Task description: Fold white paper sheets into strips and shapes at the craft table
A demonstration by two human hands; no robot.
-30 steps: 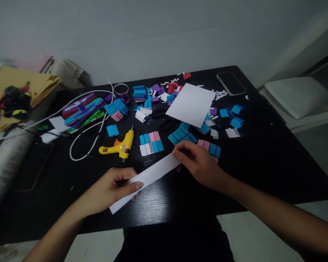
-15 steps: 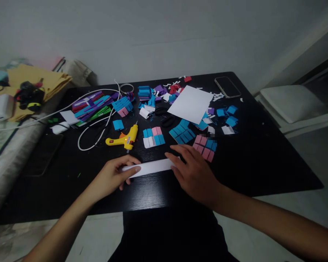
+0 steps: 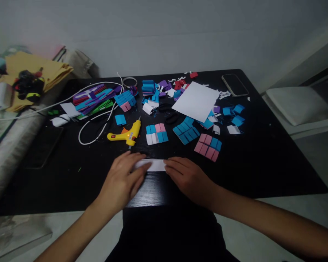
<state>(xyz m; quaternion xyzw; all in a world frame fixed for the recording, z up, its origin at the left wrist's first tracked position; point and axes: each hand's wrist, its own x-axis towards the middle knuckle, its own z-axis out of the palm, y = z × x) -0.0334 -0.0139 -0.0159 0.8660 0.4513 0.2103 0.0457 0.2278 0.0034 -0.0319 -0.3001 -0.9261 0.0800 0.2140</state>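
A folded white paper strip [image 3: 157, 165] lies on the black table near its front edge. My left hand [image 3: 125, 176] covers the strip's left part, with fingers over it and the thumb along its lower side. My right hand [image 3: 190, 177] rests on the strip's right end, its fingers together and pointing left. Just beyond the hands are a yellow glue gun [image 3: 127, 134], a blue, pink and white paper grid [image 3: 156, 134], a blue folded grid [image 3: 186, 131] and a pink and blue grid [image 3: 207, 146].
Farther back on the table [image 3: 248, 160] are a white sheet [image 3: 196, 101], coloured paper strips [image 3: 94, 100], black scissors [image 3: 171, 118], a white cable [image 3: 83, 140] and a phone [image 3: 235, 84]. Another dark phone [image 3: 45, 149] lies left. Yellow envelopes [image 3: 53, 74] sit at the far left.
My left hand has moved right and now lies over the strip instead of pinching its end. My right fingers have come down and together on the strip. The view has shifted slightly.
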